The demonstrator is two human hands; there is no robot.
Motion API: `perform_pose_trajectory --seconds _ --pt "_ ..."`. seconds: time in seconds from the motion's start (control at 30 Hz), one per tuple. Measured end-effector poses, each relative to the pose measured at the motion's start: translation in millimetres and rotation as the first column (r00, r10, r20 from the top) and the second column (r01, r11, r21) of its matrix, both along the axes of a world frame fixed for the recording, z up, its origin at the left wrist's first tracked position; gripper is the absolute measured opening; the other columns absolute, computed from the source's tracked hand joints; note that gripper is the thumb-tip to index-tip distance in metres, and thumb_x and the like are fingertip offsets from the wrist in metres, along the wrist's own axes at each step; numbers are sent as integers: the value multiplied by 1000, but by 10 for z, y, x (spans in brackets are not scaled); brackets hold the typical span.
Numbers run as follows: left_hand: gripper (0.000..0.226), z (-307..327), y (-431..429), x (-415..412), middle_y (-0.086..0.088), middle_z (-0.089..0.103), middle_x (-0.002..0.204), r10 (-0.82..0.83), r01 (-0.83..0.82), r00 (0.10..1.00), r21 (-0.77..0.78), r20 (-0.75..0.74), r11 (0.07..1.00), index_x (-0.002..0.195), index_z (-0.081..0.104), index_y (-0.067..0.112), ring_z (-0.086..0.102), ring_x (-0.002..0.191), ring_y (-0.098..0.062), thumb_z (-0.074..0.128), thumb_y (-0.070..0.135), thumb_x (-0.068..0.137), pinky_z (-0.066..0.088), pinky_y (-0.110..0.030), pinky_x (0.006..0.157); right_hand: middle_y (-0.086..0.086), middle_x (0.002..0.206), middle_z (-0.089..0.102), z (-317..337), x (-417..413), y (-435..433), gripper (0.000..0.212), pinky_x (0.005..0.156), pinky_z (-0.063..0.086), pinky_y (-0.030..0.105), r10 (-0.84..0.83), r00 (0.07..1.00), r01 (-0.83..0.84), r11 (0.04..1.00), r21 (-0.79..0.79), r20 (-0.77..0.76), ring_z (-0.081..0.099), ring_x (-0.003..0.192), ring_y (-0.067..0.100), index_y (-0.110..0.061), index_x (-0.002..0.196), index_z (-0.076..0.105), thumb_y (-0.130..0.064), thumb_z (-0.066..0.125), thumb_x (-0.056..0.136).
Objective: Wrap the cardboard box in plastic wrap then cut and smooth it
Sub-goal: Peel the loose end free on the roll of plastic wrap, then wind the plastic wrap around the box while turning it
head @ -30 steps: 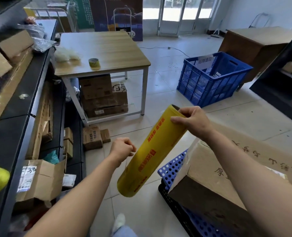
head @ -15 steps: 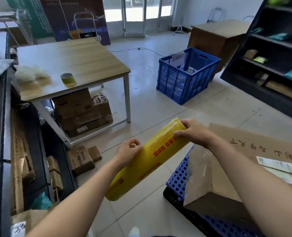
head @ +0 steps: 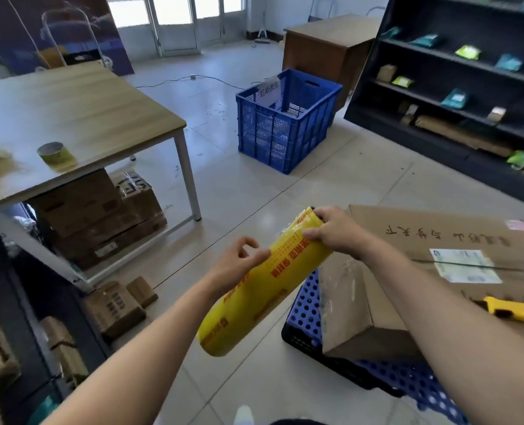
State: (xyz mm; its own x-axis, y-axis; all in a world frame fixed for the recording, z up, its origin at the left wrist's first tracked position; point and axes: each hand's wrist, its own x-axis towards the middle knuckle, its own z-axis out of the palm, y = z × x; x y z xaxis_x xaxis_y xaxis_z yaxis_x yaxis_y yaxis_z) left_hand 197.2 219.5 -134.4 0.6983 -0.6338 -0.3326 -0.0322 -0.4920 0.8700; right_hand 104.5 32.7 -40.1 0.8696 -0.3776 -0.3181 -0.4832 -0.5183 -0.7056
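While the roll of plastic wrap (head: 267,280) is held slanted above the tiled floor, its upper end is gripped by the right hand (head: 336,233). The fingers are curled over the yellow tube and the thumb is pressed against its near side. A little loosened film is seen wrinkled just beside those fingers. The left hand (head: 239,265) is set against the roll's middle, on its left side. Its fingers are curled, with the thumb and one fingertip touching the printed surface; whether any film is pinched between them cannot be told. The lower end of the roll is left free and is pointed down toward the person.

The cardboard box (head: 438,240) is found at the right, just beyond the roll's upper end and under the right forearm. It is rested on a blue perforated platform (head: 306,305) on the floor. Dark handwriting is seen on its top, where a white label (head: 464,265) is stuck. A yellow cutter (head: 512,311) is laid on the box top near the frame's right edge.

Farther off, a blue crate (head: 285,118) is stood on the floor between a wooden table (head: 86,111) and dark shelving (head: 454,72). A roll of tape (head: 55,153) is placed on the table, and brown cartons (head: 95,216) are stacked beneath it.
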Motion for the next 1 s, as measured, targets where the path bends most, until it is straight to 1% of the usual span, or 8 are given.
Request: perform_pose_trajectory --seconds 0.07,0.23,0.33,0.5,0.67,0.87,0.93,1.0 --pt "26 -9 -109 4 1 52 72 -18 18 998 12 54 1000 90 64 16 47 66 -14 68 40 82 36 -25 59 15 101 64 2 -66 -53 19 87 53 44 0 1000 0 1000 21 -18 63 96 28 -2 102 60 -16 61 89" --pt "23 -34 -302 -57 1 47 73 248 -250 937 -21 248 968 69 58 10 47 67 -16 62 20 89 38 -28 66 15 104 64 -26 -205 -125 25 77 50 32 53 997 -49 997 59 -64 62 97 27 2 108 60 -16 60 90" --pt "16 -19 -449 -166 -1 55 86 296 -296 932 -34 211 955 83 59 17 57 76 -19 52 10 94 47 -29 67 12 100 63 -63 -223 -151 13 77 48 33 77 995 -72 995 65 -64 60 94 25 -6 95 59 -17 61 90" --pt "37 20 -632 -221 -1 62 92 235 -231 964 -51 123 972 74 66 19 58 85 -15 43 -8 87 53 -29 67 3 88 56 -104 -278 -169 15 70 46 30 80 995 -77 996 52 -59 57 88 23 -18 79 51 -16 63 88" --pt "14 97 -737 -243 -2 57 73 -56 56 998 -66 7 996 82 64 13 54 69 -14 61 -1 80 49 -29 67 3 88 55 -176 -360 -147 12 73 49 34 62 991 -65 998 -22 -118 56 84 20 -13 91 54 -19 64 87" --pt "8 -51 -791 -117 -5 54 66 -291 293 917 32 274 955 82 57 16 50 60 -17 55 15 90 45 -32 58 0 87 58 -244 -390 25 13 63 45 26 -11 982 2 999 -47 -189 57 82 17 -18 84 54 -21 65 87" --pt "9 -103 -794 -30 -6 57 65 -232 233 948 24 218 972 84 58 15 55 58 -19 53 16 91 47 -31 55 5 91 60 -243 -407 96 13 66 46 27 -31 976 18 998 -63 -214 57 82 18 -11 91 56 -19 66 86" --pt "8 -162 -815 97 -10 57 67 -77 77 996 -12 -35 997 86 57 9 56 59 -21 52 10 91 46 -28 51 6 91 59 -250 -440 170 16 67 47 28 -47 966 35 998 -49 -255 57 82 18 -7 96 56 -16 66 86"
